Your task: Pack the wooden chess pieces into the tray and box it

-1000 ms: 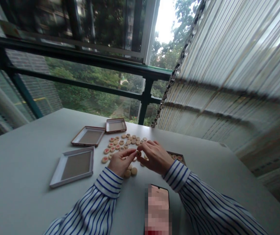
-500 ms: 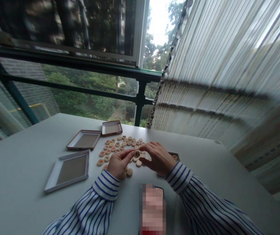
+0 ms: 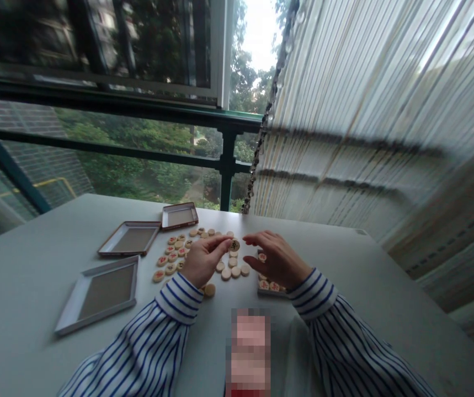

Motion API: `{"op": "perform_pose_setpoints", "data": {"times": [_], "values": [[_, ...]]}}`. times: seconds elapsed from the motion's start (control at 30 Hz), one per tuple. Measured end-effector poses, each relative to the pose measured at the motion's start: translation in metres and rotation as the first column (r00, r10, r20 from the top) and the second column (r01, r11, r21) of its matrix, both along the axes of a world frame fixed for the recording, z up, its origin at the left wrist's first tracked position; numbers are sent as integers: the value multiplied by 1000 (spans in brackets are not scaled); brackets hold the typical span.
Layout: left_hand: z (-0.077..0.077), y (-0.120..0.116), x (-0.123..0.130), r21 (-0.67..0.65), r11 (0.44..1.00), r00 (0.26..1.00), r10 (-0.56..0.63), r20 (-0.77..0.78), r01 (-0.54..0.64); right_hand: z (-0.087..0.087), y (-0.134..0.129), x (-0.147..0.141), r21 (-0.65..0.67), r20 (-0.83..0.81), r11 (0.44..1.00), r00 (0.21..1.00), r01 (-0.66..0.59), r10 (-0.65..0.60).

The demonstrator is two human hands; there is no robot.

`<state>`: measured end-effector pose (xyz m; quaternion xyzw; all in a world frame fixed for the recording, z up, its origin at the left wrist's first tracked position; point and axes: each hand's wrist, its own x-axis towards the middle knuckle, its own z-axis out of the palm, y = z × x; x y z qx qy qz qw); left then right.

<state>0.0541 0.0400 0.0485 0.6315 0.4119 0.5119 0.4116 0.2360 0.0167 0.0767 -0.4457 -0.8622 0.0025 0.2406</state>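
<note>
Between the thumb and fingers of my left hand [image 3: 206, 259] is a round wooden Chinese chess piece [image 3: 234, 245], its dark character facing me. Just to the right, my right hand [image 3: 276, 258] is open, with thumb and fingers apart and a gap between them and the piece. Under and around both hands lie many loose pieces, some with red characters [image 3: 172, 256] and some plain side up [image 3: 235, 272]. My right hand and wrist partly cover a small box [image 3: 273, 295] that holds several red-character pieces in rows.
Three shallow box parts lie left on the white table [image 3: 25, 275]: a grey-white tray [image 3: 110, 292], a brown-rimmed lid [image 3: 131, 238] and a smaller one [image 3: 179, 215]. A pixelated phone-like object [image 3: 249, 347] lies in front. Beyond are a railing [image 3: 158, 153] and a string curtain [image 3: 344, 110].
My left hand still holds the piece, now turned to face me more. My right hand has moved away from it to the right, uncovering more of the box. The view has shifted slightly.
</note>
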Motion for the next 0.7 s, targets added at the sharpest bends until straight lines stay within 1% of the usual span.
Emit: {"op": "perform_pose_setpoints", "data": {"times": [0.2, 0.47, 0.7], "values": [[2, 6, 12, 32, 996, 996, -84, 6, 84, 1, -1, 8, 7, -38, 999, 999, 32, -32], [5, 13, 22, 0, 991, 991, -134, -22, 134, 3, -2, 15, 25, -33, 998, 998, 49, -48], [13, 12, 34, 8, 978, 978, -208, -9, 208, 6, -5, 22, 65, -25, 996, 998, 64, -63]]}}
